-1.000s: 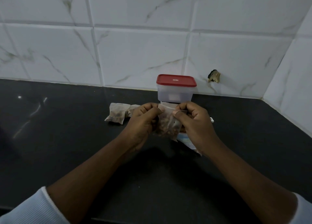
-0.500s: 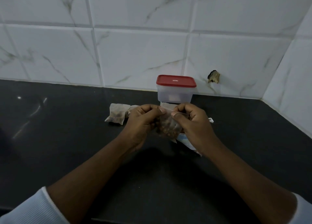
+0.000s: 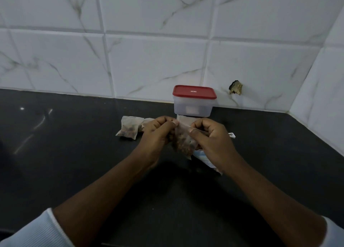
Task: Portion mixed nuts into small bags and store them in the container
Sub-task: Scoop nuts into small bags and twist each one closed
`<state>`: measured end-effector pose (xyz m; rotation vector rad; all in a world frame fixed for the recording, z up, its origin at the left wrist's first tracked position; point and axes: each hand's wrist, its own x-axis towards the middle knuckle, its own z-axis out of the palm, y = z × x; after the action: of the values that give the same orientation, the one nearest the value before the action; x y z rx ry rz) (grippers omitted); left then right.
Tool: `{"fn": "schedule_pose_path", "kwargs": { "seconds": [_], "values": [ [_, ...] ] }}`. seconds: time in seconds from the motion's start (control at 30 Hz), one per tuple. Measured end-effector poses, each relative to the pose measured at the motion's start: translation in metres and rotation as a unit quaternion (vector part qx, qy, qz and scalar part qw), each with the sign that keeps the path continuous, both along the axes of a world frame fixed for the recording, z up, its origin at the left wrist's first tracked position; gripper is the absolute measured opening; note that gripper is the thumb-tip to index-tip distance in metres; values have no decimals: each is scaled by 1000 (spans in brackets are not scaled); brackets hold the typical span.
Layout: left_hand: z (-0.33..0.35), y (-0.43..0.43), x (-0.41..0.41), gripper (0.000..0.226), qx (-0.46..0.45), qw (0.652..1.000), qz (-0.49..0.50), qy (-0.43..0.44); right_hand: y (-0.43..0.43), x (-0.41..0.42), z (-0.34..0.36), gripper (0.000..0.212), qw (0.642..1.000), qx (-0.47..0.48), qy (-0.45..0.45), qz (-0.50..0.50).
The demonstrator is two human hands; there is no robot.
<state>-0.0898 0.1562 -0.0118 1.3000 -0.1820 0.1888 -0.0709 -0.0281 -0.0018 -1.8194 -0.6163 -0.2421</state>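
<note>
A small clear bag of mixed nuts (image 3: 183,141) hangs between my hands above the black counter. My left hand (image 3: 155,135) pinches its top edge at the left, and my right hand (image 3: 212,138) pinches the top edge at the right. Behind them stands a translucent container (image 3: 192,108) with a red lid (image 3: 194,91), lid on, against the tiled wall. To the left lies a filled small bag (image 3: 129,128), with another one (image 3: 147,123) partly hidden behind my left hand. A larger white packet (image 3: 202,157) lies under my right hand, mostly hidden.
The black counter (image 3: 74,153) runs left and toward me. White marble tiles form the back wall and the right side wall, meeting in a corner at the far right. A chipped hole (image 3: 236,87) marks the wall right of the container. A small white clip (image 3: 231,135) lies by my right hand.
Both hands have kept pinching the bag's top; the fingers have shifted slightly along the edge and the bag has tilted a little. Nothing else moved.
</note>
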Motion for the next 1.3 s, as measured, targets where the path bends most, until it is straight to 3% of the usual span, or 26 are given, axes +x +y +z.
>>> {"fn": "schedule_pose_path", "kwargs": {
  "seconds": [0.07,0.17,0.4,0.87,1.1,1.3],
  "values": [
    [1,0,-2,14,-3,1000,-29,8,0,0,-1,23,1000,-11,-17,9],
    [0,-1,-2,20,35,997,-65,-4,0,1,-2,11,998,-34,-43,11],
    [9,18,4,18,193,981,-5,-21,1,4,-4,6,995,-73,-63,-27],
    [17,28,5,2,231,969,80,-40,-11,5,8,10,991,-105,-59,-56],
    [20,27,2,6,261,955,118,-75,-10,4,12,18,986,-125,-80,-74],
    [28,38,-5,13,344,925,135,-85,-9,1,8,26,957,-198,-208,-49]
  ]
}}
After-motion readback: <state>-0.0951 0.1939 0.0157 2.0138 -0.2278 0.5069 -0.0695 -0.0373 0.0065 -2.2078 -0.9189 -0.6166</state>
